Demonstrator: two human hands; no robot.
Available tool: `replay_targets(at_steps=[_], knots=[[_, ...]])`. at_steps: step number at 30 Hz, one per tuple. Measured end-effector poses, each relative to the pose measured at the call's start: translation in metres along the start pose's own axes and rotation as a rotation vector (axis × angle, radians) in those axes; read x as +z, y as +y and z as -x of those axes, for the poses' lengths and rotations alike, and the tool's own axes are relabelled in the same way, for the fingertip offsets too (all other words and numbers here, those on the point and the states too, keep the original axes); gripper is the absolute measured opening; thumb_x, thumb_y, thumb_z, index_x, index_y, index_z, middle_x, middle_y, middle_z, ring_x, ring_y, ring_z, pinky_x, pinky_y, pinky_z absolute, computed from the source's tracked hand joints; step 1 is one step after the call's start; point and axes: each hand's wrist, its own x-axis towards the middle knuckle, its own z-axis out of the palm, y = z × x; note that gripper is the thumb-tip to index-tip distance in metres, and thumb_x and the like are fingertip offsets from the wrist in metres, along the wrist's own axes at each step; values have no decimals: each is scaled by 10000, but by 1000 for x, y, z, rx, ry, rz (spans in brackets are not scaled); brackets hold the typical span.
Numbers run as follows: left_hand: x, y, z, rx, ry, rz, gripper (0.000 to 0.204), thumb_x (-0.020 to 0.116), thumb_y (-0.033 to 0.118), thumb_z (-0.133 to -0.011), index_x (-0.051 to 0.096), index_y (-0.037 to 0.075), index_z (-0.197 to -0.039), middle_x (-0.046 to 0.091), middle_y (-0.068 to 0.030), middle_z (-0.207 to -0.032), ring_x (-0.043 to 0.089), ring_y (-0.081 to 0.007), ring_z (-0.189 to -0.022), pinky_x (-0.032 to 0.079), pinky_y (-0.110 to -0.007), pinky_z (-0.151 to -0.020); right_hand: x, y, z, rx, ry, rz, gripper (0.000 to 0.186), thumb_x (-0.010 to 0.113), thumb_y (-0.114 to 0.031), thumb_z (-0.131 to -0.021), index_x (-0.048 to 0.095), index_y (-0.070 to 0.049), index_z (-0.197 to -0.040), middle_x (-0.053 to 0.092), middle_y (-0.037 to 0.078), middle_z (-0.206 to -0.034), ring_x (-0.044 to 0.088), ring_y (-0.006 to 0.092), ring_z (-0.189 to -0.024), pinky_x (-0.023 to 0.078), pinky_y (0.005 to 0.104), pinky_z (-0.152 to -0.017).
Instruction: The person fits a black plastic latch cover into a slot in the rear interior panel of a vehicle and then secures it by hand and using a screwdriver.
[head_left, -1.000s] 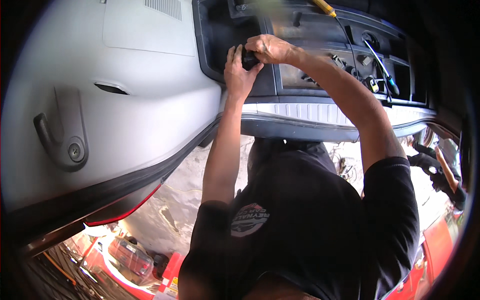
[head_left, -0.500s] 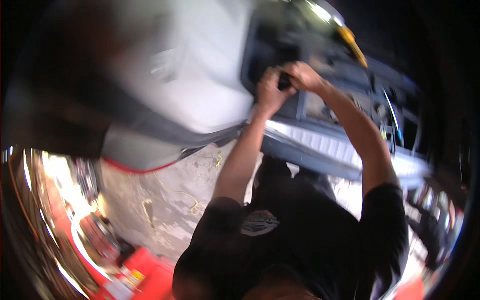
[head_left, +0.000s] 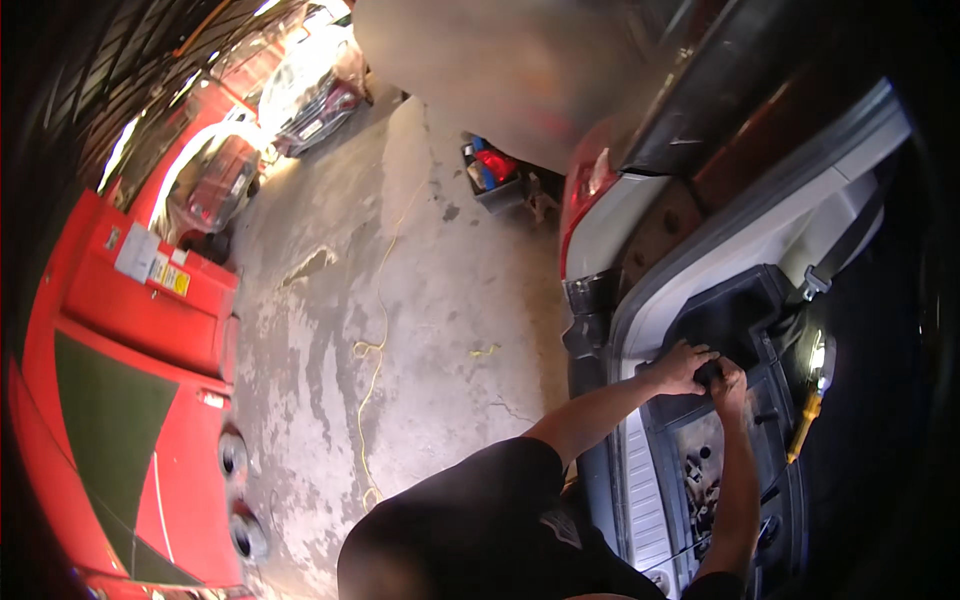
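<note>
Hands hold a black object.

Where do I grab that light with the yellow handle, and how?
Probably best by the yellow handle, coming from its lower end in the picture. It's long and slim, so a hand could likely wrap around it, and it slants down away from the shining lamp head, keeping you off the bright part.

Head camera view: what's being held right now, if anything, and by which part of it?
A small black object, between the left grip and the right grip; which part they hold cannot be told.
</note>
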Motion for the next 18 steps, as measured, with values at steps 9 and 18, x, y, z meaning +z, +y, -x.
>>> replay_targets(at_steps=[9,18], knots=[[0,8,-8,9,-23,39,915,897,353,-655,551,72,-1453,578,-156,-1408,562,-341,-1283,384,-454,-1103,-5,22,12,50,-23,-149,169,562,-34,-822,640,45,-950,640,258,-888,646,455,-830,512,489,-744],[-3,4,-7,-3,-22,33,918,906,368,-659,554,84,-1458,577,-156,-1424,571,-318,-1289,392,-438,-1098,1,20,6,-36,-30,49,165,563,7,-822,576,40,-984,575,256,-865,571,495,-804,454,565,-707]])
